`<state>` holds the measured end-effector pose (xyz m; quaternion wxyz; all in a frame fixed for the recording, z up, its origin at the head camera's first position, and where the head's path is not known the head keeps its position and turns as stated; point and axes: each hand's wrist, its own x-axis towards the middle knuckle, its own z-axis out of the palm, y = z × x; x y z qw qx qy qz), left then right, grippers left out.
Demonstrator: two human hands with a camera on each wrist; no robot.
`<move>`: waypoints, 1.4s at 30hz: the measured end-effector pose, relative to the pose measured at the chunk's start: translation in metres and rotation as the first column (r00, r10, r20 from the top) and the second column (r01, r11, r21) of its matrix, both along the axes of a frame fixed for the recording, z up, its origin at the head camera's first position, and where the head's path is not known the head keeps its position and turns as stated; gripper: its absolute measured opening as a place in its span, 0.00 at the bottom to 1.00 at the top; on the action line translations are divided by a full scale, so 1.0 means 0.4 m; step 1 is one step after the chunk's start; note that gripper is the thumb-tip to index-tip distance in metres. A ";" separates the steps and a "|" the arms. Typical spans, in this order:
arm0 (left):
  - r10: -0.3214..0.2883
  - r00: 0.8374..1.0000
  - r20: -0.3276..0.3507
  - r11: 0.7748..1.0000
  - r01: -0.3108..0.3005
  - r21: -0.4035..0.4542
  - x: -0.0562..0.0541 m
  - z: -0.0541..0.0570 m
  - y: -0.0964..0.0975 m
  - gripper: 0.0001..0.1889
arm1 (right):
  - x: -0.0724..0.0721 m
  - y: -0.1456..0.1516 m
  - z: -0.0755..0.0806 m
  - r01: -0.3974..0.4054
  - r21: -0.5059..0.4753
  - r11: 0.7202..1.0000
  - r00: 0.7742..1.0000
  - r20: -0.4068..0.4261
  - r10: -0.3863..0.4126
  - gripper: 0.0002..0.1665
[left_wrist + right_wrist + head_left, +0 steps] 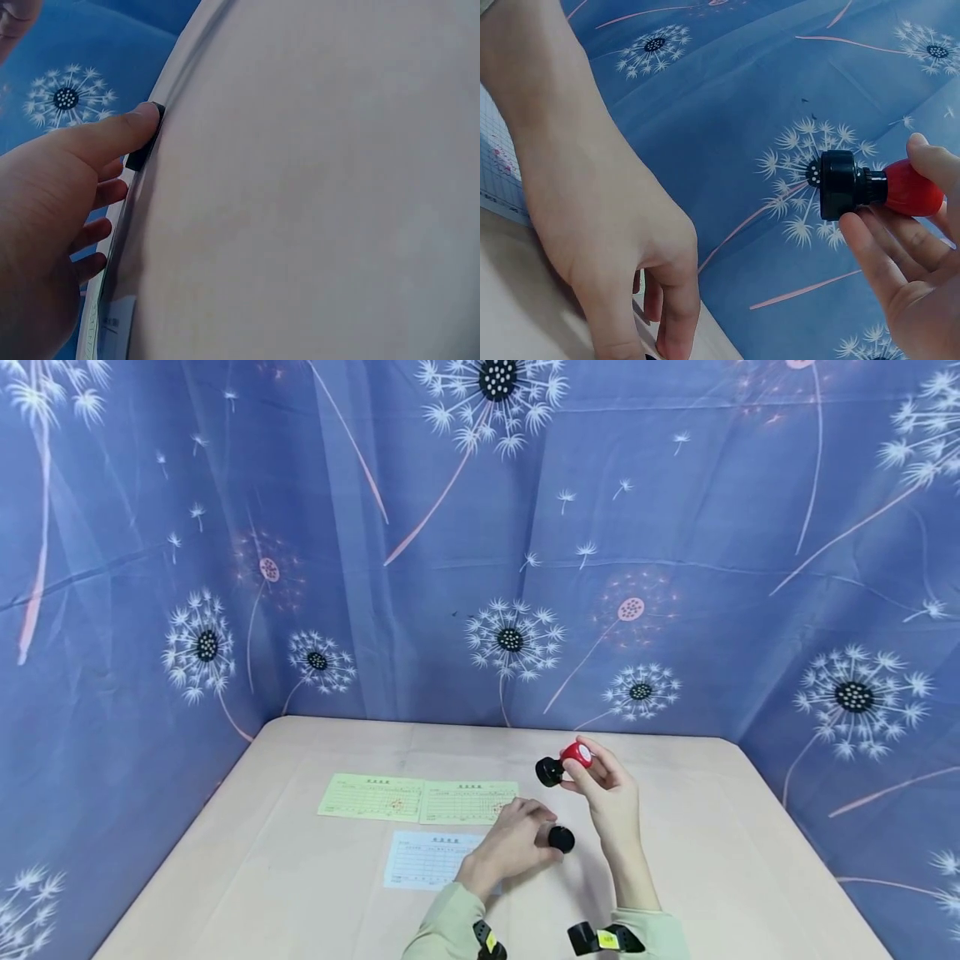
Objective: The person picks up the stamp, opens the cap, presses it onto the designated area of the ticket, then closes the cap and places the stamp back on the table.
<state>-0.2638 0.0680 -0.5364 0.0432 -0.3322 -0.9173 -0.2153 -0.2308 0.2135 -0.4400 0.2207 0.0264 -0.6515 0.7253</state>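
Observation:
A self-inking stamp (550,772) with a red knob handle (913,189) and a black round base (838,184) is held up in my right hand (611,789). Thumb and fingers grip it by the red knob, and the base points left. Lower down, my left hand (513,839) pinches a small black round cap (561,838) close to the tabletop. The left wrist view shows the thumb on the edge of this black cap (147,142). Under the left hand lie parts of a white form (423,860) and a green form (465,802).
Another green form (371,797) lies to the left, edge to edge with the first. Red stamp marks show on both green forms. A beige cloth covers the table (247,843), and a blue dandelion-print curtain (420,635) rises behind it and on both sides.

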 end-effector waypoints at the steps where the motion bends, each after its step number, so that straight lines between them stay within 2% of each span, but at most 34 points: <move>1: -0.007 1.000 -0.006 1.000 0.007 -0.009 0.001 0.001 0.000 0.28 | 0.000 0.000 0.000 0.001 0.001 1.000 1.000 0.000 -0.001 0.25; 7: -0.013 0.999 -0.033 0.999 0.012 -0.033 0.007 0.004 0.001 0.23 | 0.000 0.001 0.002 0.004 0.000 1.000 1.000 0.008 -0.004 0.25; 12: -0.003 0.996 -0.088 1.000 0.005 0.027 0.007 0.004 0.007 0.22 | 0.004 0.004 0.004 0.006 -0.001 1.000 1.000 0.020 -0.006 0.25; 15: 0.005 0.991 -0.133 0.997 0.006 0.080 0.006 0.012 0.005 0.22 | 0.004 0.006 0.004 0.008 -0.012 1.000 1.000 0.019 -0.008 0.25; 17: 0.008 0.991 -0.135 0.994 0.007 0.111 0.005 0.020 0.002 0.22 | 0.003 0.007 0.004 0.007 -0.016 1.000 1.000 0.016 -0.007 0.26; 24: 0.004 0.999 -0.032 0.978 0.003 0.207 0.004 0.044 -0.014 0.24 | 0.002 0.006 0.000 0.006 -0.009 1.000 1.000 0.021 -0.006 0.26; 33: -0.028 0.999 0.046 0.932 0.010 0.361 0.016 0.063 -0.055 0.23 | 0.003 0.000 0.003 0.002 -0.004 1.000 1.000 0.004 -0.002 0.26; 42: -0.018 0.995 0.100 0.909 -0.025 0.415 0.020 0.067 -0.087 0.23 | 0.001 -0.002 0.001 0.000 -0.002 1.000 1.000 0.008 0.000 0.26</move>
